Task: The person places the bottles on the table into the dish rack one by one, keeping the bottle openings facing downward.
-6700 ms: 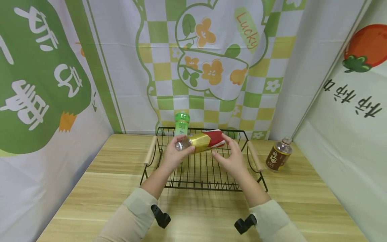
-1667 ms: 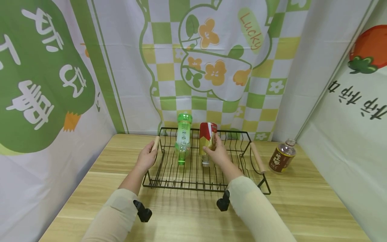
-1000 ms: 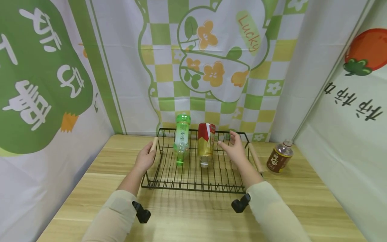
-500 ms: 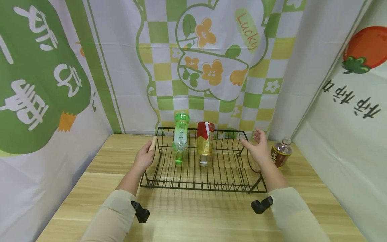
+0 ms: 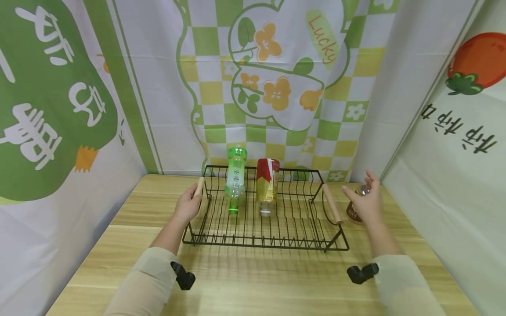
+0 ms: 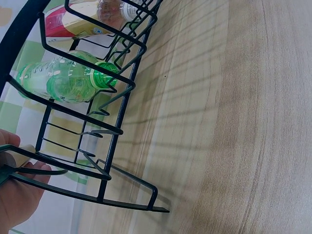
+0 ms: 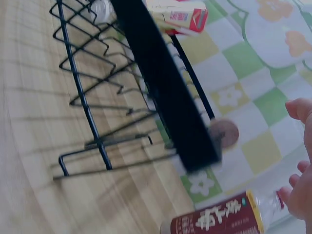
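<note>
My left hand (image 5: pixel 187 206) grips the wooden left handle (image 5: pixel 200 187) of a black wire dish rack (image 5: pixel 265 246); the left wrist view shows its fingers and thumb around the handle. Leaning upside down in the rack are a green plastic bottle (image 5: pixel 236 177) and, to its right, a bottle with a red and gold label (image 5: pixel 267 182). Beyond the rack's right side, my right hand (image 5: pixel 368 202) is spread and holds nothing. It partly covers a brown-labelled bottle (image 5: pixel 353 213) in the head view. In the right wrist view its fingers are close to that bottle's neck.
The rack stands on a light wood table (image 5: pixel 245 281). Its right wooden handle (image 5: pixel 332 204) lies between the rack's wires and the brown-labelled bottle. A patterned curtain (image 5: pixel 215 87) hangs behind, and white cloth (image 5: pixel 446 184) closes off the right side.
My right hand has put the red and gold bottle into the rack, let it go, and moved right to the brown-labelled bottle. My left hand has gone from that bottle to the rack handle.
</note>
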{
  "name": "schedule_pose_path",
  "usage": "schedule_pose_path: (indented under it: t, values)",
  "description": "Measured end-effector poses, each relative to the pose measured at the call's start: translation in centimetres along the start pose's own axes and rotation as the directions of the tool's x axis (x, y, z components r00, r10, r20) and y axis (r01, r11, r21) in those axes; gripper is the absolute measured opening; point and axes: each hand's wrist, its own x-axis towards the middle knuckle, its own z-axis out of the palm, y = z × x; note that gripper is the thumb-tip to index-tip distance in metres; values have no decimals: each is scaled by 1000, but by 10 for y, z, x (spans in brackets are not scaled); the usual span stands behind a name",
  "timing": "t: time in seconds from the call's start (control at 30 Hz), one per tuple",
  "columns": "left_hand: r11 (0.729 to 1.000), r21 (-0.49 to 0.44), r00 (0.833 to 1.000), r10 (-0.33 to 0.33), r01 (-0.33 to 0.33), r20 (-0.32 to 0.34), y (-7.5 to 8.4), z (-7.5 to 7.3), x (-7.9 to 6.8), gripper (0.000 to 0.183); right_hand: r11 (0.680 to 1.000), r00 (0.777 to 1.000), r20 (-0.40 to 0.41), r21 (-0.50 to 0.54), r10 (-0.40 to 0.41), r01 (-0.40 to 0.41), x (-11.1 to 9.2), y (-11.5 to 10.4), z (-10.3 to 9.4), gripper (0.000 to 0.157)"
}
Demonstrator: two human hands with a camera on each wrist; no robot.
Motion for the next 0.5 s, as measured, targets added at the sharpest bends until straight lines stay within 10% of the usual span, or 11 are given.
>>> schedule_pose_path:
  t: [0.5]
  values:
    - [1000,-20,1000,-4,4,19,-1,0,2,57,990,989,-119,-94,91,-102,9,44,-24,93]
